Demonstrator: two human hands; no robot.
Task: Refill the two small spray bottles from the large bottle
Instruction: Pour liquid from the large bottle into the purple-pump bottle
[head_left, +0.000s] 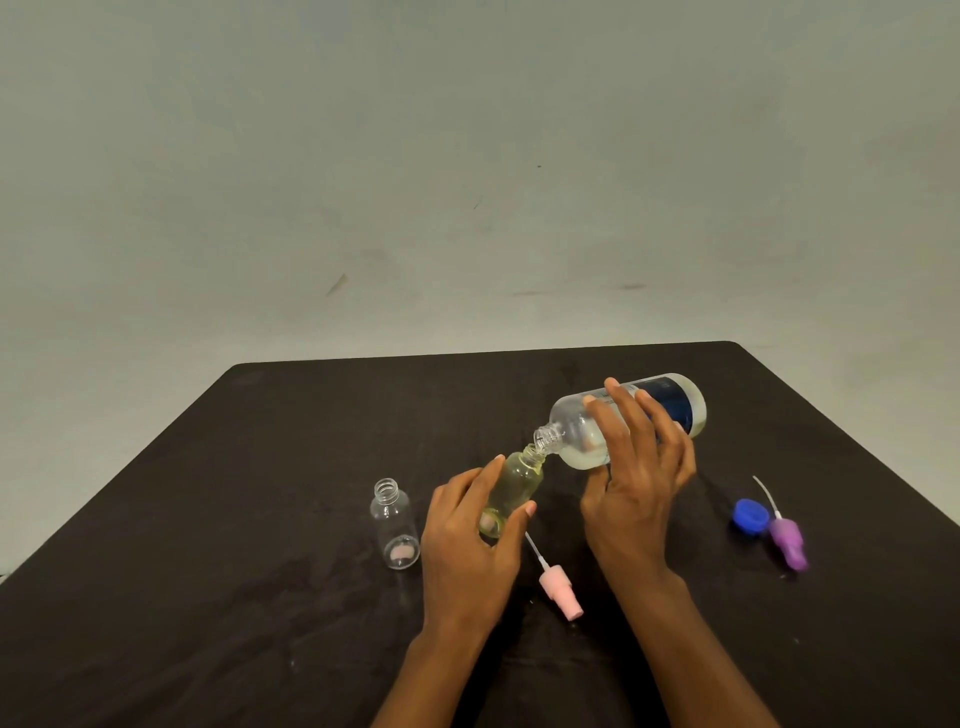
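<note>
- Your left hand (467, 540) curls round a small clear spray bottle (511, 493), thumb on one side and fingers on the other, holding it tilted above the table with its open threaded neck up and to the right. Pale yellowish liquid fills most of its rounded body.
- Your right hand (636, 467) wraps the large bottle (628, 421), fingers spread over its smooth clear wall, tipping it almost flat. Its ribbed neck meets the small bottle's mouth. A dark blue label covers the far end, and liquid pools along the lower side.
- Between your wrists a pink spray pump (560, 592) lies on its side, its thin white dip tube pointing away from you.
- Left of your left hand the second small spray bottle (395, 525) stands upright, clear, uncapped and with no liquid visible.
- Well to the right a round blue cap (750, 515) lies just beside a purple spray pump (788, 543) with a curved white tube.
- The table (208, 571) is covered in dark, slightly wrinkled cloth.
</note>
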